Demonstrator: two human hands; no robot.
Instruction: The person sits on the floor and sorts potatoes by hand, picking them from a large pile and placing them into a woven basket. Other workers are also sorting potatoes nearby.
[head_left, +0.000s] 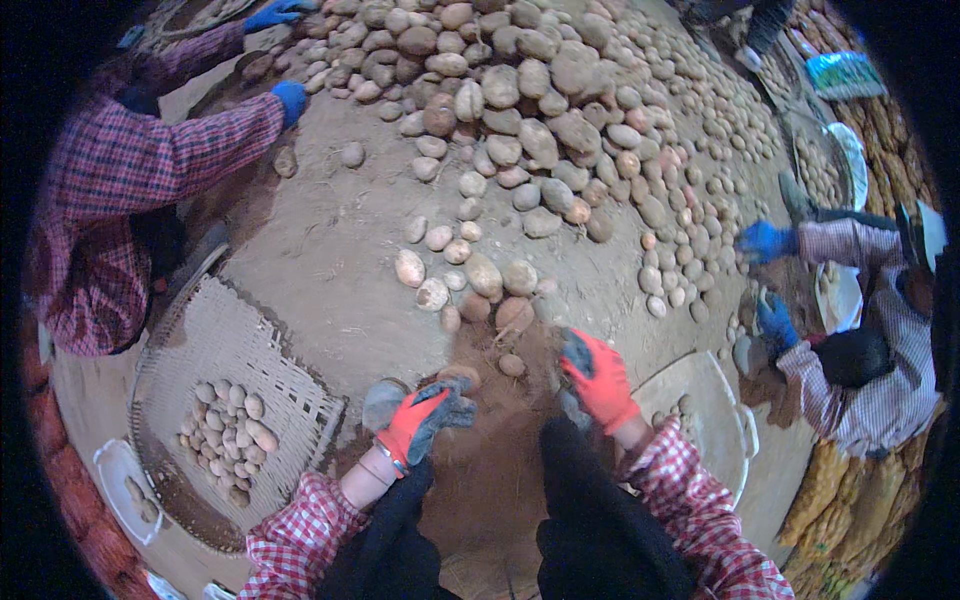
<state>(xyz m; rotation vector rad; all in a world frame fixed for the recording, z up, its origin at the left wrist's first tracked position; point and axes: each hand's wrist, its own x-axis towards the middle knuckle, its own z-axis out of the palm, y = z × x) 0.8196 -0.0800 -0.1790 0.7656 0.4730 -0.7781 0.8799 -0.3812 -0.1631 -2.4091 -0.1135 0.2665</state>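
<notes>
My left hand (427, 420), in a red glove with a grey palm, is over the soil in front of my legs with its fingers curled. A brown potato (459, 374) shows just beyond those fingers; whether they grip it is unclear. My right hand (602, 380), gloved alike, is bent near the ground by my right knee. Its palm faces inward and its grasp is hidden. Between and beyond my hands lie a small potato (512, 365), a larger reddish potato (514, 315) and several pale potatoes (484, 275).
A large potato heap (517, 112) rises ahead. A woven basket (247, 337) with potatoes stands left, a pale tub (705, 382) right. Co-workers in blue gloves reach in from the left (289, 103) and right (777, 319). Filled mesh sacks (847, 495) line the right edge.
</notes>
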